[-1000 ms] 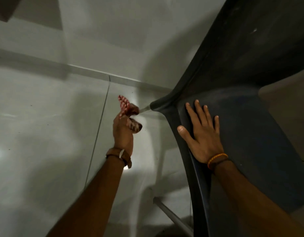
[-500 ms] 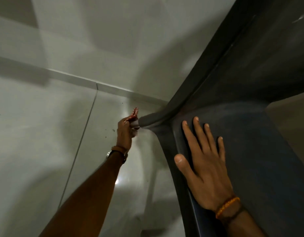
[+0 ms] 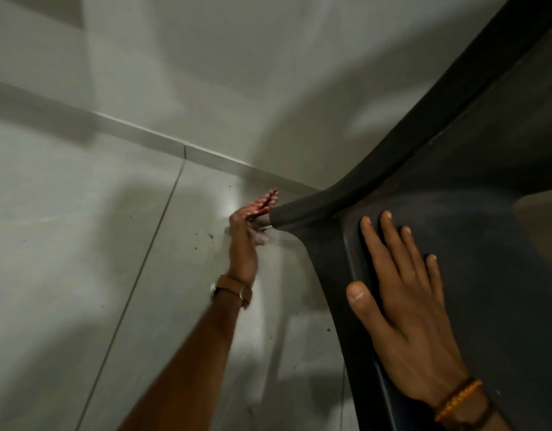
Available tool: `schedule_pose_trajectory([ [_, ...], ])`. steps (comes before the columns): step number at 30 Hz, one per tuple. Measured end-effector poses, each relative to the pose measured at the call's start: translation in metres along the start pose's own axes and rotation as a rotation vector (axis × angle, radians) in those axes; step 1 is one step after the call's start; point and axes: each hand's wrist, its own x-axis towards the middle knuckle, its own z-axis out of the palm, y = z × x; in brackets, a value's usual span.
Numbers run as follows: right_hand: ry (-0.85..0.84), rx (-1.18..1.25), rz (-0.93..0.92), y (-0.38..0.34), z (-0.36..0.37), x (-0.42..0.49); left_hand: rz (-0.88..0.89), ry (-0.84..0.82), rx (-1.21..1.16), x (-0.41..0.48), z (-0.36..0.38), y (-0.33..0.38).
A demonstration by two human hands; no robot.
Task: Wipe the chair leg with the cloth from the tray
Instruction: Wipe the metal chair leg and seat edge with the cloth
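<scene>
Left hand [image 3: 243, 244] reaches down beside the chair [image 3: 455, 188], clenched around the red cloth [image 3: 265, 202], which is pressed at the leg [image 3: 265, 227] just under the seat corner. Right hand [image 3: 405, 309] lies flat, fingers spread, holding nothing, on the seat. Grey tiled floor [image 3: 82, 259], pale wall [image 3: 221, 73].

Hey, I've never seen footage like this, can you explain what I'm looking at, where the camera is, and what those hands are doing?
No machine here: a person wears a camera on the head, looking down at their own two bare hands. The right hand lies flat, fingers spread, on a dark chair, seemingly steadying it. The left hand reaches down beside the chair and holds a red patterned cloth close against the pale leg just below the seat's corner. Below is a grey tiled floor with a few dark specks; a wall rises behind. The left hand is blurred, so its exact grip is unclear.
</scene>
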Motion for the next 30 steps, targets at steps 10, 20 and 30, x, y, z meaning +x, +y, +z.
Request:
schedule_pose_trajectory([
  [10, 0.002, -0.017, -0.010, -0.002, 0.000, 0.001, 0.079, -0.055, -0.022, 0.046, -0.014, -0.039],
  [20, 0.006, -0.001, -0.009, -0.003, 0.001, 0.003, -0.300, -0.025, 0.052, 0.073, -0.030, -0.036],
  [30, -0.039, -0.003, 0.024, -0.010, -0.004, 0.001, 0.233, -0.009, -0.023, -0.025, 0.018, -0.001],
])
